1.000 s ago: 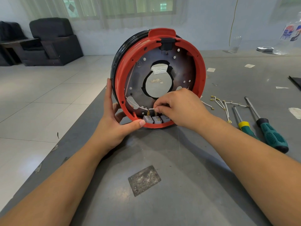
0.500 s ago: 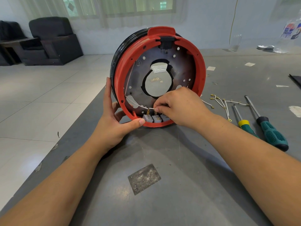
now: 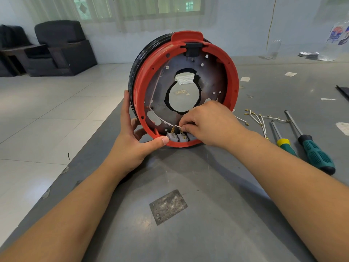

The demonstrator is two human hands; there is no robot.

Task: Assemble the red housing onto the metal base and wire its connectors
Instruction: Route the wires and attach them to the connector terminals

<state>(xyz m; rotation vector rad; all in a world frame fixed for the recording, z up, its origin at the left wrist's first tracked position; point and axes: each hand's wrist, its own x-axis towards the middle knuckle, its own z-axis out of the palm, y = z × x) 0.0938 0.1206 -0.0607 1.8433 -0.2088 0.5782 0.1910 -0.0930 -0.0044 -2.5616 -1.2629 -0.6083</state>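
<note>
At the far left, a dark armchair [image 3: 62,48] and a second dark seat [image 3: 11,50] cut by the frame edge stand on a pale tiled floor [image 3: 47,110] under curtained windows. The grey table [image 3: 188,233] fills the foreground, with a scuffed rectangular patch [image 3: 168,206] near its front.

The left hand [image 3: 132,144] grips the lower left rim of the red housing [image 3: 233,80], thumb on the front edge and fingers behind, mostly hidden. The housing stands upright on its edge at the middle of the table, fitted over the metal base [image 3: 162,86], a dark plate with one large central opening; a black ring behind it shows only as a sliver. Three grey connectors [image 3: 171,136] sit in a row inside the bottom rim, the third half covered by the right hand [image 3: 209,123]. That hand pinches a thin white wire [image 3: 160,120] just above the middle connector; the fingertips hide where the wire ends, so it is probably, not certainly, seated.

Right of the housing lies a loose bunch of white wires with brass terminals [image 3: 258,118], too tangled to count. Beside them rest two screwdrivers: a yellow-collared one [image 3: 283,143], its handle partly behind the right forearm, and a green-handled one [image 3: 317,156]. Paper scraps [image 3: 245,79] dot the far table, and a clear plastic bag [image 3: 338,35] at the upper right is blurred and cropped.
</note>
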